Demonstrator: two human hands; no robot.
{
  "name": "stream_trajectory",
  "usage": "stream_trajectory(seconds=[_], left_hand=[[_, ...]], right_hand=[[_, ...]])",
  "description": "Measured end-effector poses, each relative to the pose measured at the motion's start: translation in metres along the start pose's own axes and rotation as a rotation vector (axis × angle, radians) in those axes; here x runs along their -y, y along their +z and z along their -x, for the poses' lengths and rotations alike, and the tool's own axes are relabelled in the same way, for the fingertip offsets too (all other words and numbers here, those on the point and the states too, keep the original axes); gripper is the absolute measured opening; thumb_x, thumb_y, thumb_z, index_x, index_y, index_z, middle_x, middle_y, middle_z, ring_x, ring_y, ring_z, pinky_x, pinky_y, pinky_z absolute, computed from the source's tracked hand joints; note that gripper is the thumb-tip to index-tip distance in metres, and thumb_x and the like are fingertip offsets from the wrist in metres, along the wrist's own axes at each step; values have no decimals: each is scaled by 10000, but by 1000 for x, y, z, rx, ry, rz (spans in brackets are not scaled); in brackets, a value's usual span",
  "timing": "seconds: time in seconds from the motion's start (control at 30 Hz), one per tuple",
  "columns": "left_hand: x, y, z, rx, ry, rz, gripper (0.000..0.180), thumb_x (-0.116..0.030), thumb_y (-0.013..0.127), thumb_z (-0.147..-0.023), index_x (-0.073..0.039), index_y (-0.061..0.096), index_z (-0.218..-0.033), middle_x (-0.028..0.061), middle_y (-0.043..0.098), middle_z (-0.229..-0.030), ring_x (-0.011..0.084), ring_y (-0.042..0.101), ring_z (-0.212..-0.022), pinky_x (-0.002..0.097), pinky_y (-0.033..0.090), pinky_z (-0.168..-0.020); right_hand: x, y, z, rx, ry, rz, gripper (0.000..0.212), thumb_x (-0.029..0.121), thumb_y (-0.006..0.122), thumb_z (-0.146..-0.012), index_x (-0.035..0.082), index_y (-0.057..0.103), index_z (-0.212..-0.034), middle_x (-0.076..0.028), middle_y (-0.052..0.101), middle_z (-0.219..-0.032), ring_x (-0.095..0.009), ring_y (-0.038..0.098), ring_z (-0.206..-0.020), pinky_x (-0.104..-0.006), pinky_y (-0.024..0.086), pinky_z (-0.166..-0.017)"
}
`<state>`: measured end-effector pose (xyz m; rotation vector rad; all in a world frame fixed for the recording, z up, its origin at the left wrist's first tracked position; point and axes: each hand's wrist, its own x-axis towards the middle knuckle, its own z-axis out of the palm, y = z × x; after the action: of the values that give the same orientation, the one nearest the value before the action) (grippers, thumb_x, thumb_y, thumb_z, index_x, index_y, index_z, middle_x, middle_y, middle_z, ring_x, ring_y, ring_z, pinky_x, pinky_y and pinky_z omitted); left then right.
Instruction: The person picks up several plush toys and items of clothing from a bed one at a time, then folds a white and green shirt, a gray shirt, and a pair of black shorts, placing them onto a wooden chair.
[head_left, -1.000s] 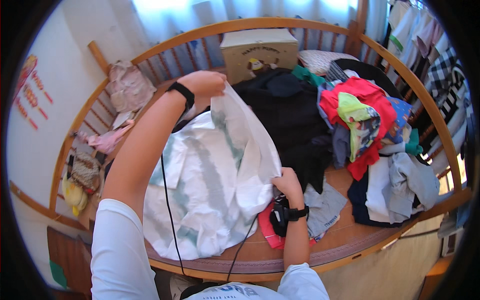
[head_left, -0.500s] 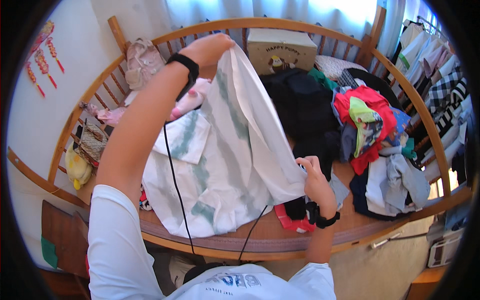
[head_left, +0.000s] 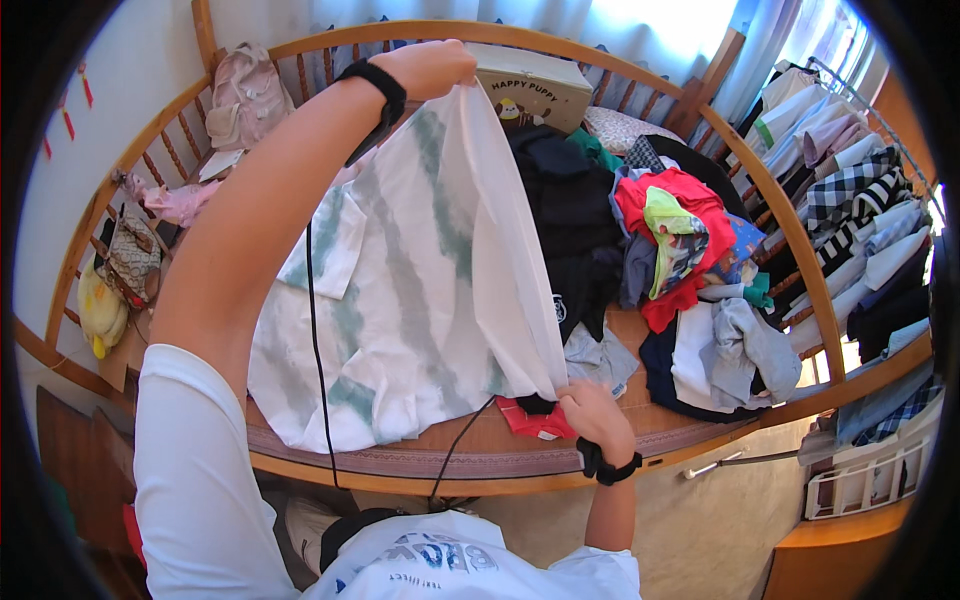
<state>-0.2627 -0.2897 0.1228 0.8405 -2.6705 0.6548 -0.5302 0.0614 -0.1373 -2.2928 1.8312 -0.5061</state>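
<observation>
A white T-shirt with green and grey streaks [head_left: 400, 270] lies spread over the near left part of the wooden bed, one short sleeve folded in on top. My left hand [head_left: 440, 68] reaches to the far side, closed on the shirt's edge and lifting it. Close to the front of the bed, my right hand [head_left: 597, 415] pinches the other end of that same edge. Between the two hands the edge runs in a taut slanting line, with the pale inner side of the fabric showing. Part of the shirt is hidden behind my left forearm.
Right of the shirt lie black clothes [head_left: 570, 200], a colourful clothes pile [head_left: 690, 230] and grey and white garments [head_left: 740, 350]. A printed box [head_left: 535, 90] and a pink backpack [head_left: 245, 95] stand by the far rail. Dark cables [head_left: 316, 350] hang before the shirt.
My right hand has drawn its end of the shirt nearer to me, and the edge looks straighter. The left hand still grips the far end. The whole view has shifted.
</observation>
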Motion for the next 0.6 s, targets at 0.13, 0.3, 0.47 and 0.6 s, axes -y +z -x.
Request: stream_trajectory(seconds=[0.13, 0.3, 0.47, 0.6], left_hand=[[-19, -11, -7, 22, 49, 112, 271, 69, 579, -802, -72, 750, -959, 196, 662, -1034, 381, 630, -1017, 396, 519, -870], [-11, 2, -16, 140, 121, -158, 127, 12, 588, -805, -27, 705, -773, 187, 676, -811, 345, 667, -895, 408, 526, -785], [19, 29, -16, -82, 111, 16, 93, -13, 622, -796, -60, 677, -738, 164, 672, -764, 317, 689, -751, 379, 541, -705], [56, 33, -1, -191, 164, 53, 104, 32, 598, -802, -11, 688, -830, 161, 681, -912, 320, 674, -859, 367, 542, -788]], right_hand=[[26, 0, 15, 135, 333, -17, 309, 300, 558, -935, 19, 682, -902, -201, 631, -889, -395, 598, -789, -463, 470, -681], [15, 10, 49, -285, 71, -381, 117, 30, 610, -875, -12, 649, -977, -216, 630, -1005, -396, 621, -868, -386, 503, -733], [34, 4, 72, -603, 197, -311, 128, -25, 622, -844, -33, 642, -971, -196, 659, -955, -355, 643, -834, -367, 501, -732], [67, -9, 71, -771, 207, -299, 103, -36, 635, -849, -53, 643, -950, -188, 649, -868, -338, 623, -781, -379, 492, -690]])
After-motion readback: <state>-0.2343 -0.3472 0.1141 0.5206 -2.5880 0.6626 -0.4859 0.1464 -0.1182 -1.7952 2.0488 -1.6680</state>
